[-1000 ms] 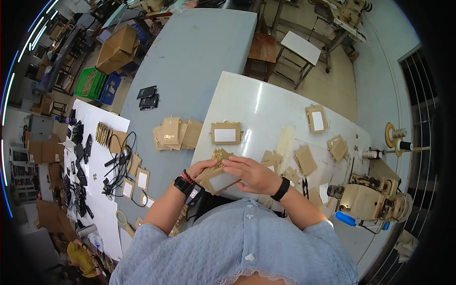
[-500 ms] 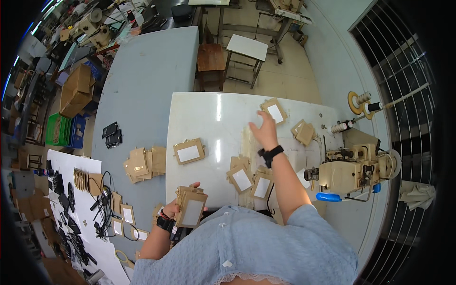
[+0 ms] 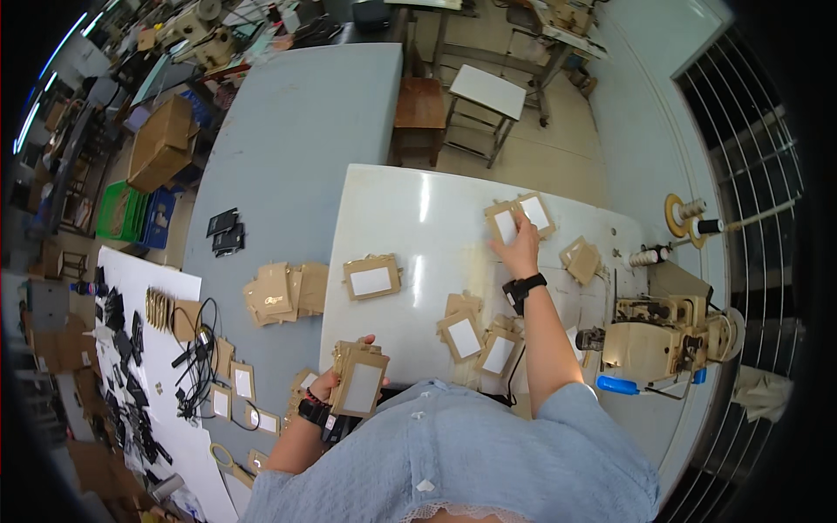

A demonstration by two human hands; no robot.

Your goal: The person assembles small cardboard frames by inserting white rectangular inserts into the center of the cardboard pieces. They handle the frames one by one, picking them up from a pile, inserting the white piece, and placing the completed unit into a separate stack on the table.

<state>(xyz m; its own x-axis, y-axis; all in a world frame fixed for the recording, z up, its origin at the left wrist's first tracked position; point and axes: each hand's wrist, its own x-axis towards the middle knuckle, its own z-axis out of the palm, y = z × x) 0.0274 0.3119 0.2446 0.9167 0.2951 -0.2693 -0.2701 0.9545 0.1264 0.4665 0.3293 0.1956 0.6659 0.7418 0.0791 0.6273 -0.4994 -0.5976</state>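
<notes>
My left hand is closed round a stack of tan card holders, held in front of my body at the table's near edge; the top one shows a pale window. At the far side of the white table my right hand has its thumb and fingers on a tan card holder with a white window. Right beside that one, partly behind my fingertips, lies another windowed card holder. A single card holder rests at the table's left. Nearer me are two overlapping groups, one with a windowed holder on top.
A sewing machine with a blue lever stands on the right, thread spools behind it. Some tan pieces lie near it. Left, the grey table bears more tan pieces, black pouches and tangled black cords.
My right hand has gone from spread fingers beside the far card holders to a grip on one. Two holders now show side by side there. The whole view has shifted slightly.
</notes>
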